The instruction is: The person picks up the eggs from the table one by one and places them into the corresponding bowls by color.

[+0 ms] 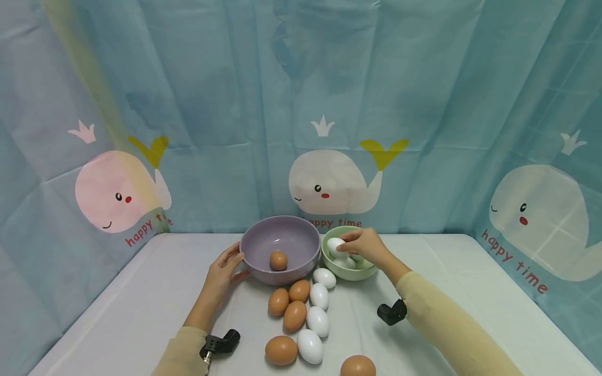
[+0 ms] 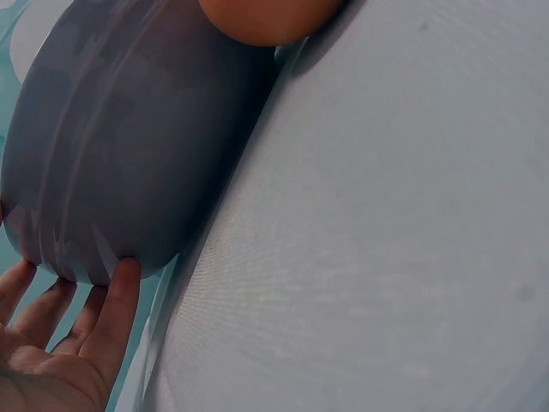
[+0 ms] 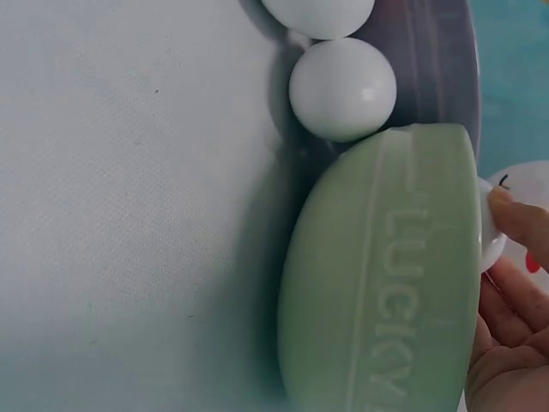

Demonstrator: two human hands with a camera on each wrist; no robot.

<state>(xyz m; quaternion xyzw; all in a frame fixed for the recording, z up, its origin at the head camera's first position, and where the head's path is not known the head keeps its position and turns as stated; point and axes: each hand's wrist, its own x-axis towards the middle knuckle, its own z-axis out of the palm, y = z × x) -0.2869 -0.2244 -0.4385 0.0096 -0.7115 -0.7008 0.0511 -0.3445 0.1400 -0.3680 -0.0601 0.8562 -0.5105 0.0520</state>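
Head shows eggs (image 1: 346, 262) inside green bowl (image 1: 350, 273); right wrist, apparently "LUCKY" lettering (image 3: 400, 287).

The left sleeve (image 1: 181, 349) and right sleeve (image 1: 451, 318) were plain beige; the left wrist camera (image 1: 227, 341) was black and stubby, with a silvery metal fitting (image 1: 207, 357); the right wrist camera (image 1: 392, 313) was black too

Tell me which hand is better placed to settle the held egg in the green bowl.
The right hand, likely: its fingers pinch the white egg at the green bowl. The left hand touches the purple bowl on the side away from the green bowl.
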